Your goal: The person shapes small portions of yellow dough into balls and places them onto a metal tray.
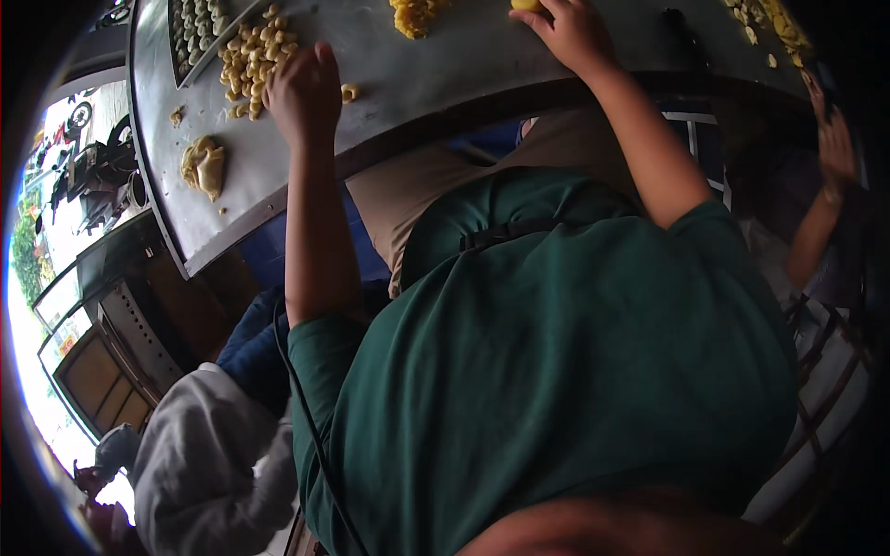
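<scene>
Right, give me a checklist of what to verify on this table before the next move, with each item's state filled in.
1. Left hand at the pile of small pale balls: ok.
2. Ball held in the left hand's fingers: cannot tell; the back of the hand hides them.
3. Right hand at the yellow piece: ok, though the picture's top edge cuts the piece off.
4. All balls gathered in the pile: not ok; a loose piece lies just right of the left hand.
5. Doughy lump apart from the pile: ok.
6. Crumbly yellow heap clear of both hands: ok, it sits between them.
</scene>
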The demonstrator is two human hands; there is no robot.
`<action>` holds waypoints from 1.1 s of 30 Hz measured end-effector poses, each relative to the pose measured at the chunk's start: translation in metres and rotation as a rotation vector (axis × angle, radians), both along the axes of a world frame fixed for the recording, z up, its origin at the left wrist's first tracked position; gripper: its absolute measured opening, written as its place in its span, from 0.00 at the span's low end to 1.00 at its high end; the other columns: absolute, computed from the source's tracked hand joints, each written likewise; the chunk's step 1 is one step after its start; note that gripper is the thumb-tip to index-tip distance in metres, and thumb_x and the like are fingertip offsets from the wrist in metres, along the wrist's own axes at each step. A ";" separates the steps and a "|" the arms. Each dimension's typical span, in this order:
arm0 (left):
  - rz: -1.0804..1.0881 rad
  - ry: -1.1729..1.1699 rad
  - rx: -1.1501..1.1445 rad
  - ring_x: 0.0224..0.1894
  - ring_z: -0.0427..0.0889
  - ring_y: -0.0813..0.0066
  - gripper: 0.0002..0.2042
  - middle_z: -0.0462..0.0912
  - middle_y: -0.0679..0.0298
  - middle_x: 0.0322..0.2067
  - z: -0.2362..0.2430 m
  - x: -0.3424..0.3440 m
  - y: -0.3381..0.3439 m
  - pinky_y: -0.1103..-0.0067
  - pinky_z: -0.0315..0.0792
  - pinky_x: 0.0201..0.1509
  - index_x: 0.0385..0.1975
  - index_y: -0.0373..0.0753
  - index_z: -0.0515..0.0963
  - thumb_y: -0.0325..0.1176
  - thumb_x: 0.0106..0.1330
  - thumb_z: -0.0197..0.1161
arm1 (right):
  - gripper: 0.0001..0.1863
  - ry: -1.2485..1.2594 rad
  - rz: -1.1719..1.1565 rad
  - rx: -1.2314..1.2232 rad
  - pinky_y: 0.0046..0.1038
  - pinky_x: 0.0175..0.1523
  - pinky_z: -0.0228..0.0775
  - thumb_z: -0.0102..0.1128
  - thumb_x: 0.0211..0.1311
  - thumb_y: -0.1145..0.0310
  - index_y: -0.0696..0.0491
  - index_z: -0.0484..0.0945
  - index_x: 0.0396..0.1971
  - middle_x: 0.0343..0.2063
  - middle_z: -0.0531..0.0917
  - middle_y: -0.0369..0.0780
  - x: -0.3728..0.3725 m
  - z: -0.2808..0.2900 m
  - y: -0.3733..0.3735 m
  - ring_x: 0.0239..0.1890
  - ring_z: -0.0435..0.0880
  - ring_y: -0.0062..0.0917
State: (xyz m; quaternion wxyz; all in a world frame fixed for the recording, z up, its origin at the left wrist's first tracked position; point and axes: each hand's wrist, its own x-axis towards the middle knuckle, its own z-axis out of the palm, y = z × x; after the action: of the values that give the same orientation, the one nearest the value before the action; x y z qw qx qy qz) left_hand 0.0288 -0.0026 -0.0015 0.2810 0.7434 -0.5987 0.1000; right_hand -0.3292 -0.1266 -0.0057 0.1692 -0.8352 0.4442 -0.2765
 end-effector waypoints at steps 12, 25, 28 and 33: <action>-0.048 -0.267 -0.161 0.41 0.81 0.58 0.09 0.82 0.65 0.32 -0.024 -0.024 -0.070 0.61 0.67 0.51 0.28 0.49 0.80 0.44 0.68 0.63 | 0.23 -0.008 0.040 -0.132 0.39 0.55 0.78 0.70 0.67 0.58 0.49 0.82 0.58 0.49 0.83 0.42 0.004 -0.004 -0.004 0.51 0.83 0.40; 0.120 -0.188 0.020 0.38 0.81 0.53 0.12 0.82 0.61 0.28 -0.007 -0.032 -0.010 0.56 0.70 0.40 0.29 0.42 0.80 0.42 0.72 0.64 | 0.23 -0.100 0.022 -0.174 0.40 0.59 0.75 0.72 0.60 0.57 0.49 0.84 0.54 0.46 0.84 0.42 0.010 -0.022 -0.002 0.49 0.82 0.39; 0.105 -0.034 0.236 0.44 0.82 0.56 0.11 0.85 0.64 0.36 0.004 -0.041 0.014 0.60 0.72 0.53 0.36 0.46 0.83 0.46 0.72 0.63 | 0.25 -0.070 0.014 -0.140 0.40 0.61 0.74 0.72 0.62 0.57 0.51 0.83 0.57 0.49 0.83 0.41 -0.002 -0.019 -0.006 0.52 0.81 0.38; 0.127 -0.118 0.180 0.53 0.81 0.59 0.11 0.84 0.64 0.44 -0.006 -0.035 0.031 0.60 0.69 0.59 0.46 0.51 0.84 0.47 0.72 0.62 | 0.25 -0.033 0.024 -0.148 0.38 0.61 0.75 0.72 0.63 0.58 0.51 0.82 0.57 0.50 0.83 0.41 0.002 -0.017 -0.003 0.53 0.80 0.36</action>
State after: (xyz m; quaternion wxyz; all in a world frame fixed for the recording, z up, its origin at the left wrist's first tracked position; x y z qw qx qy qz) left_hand -0.0066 0.0281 -0.0076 0.1703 0.7948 -0.5726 0.1071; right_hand -0.3275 -0.1297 -0.0232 0.1175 -0.8460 0.4096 -0.3205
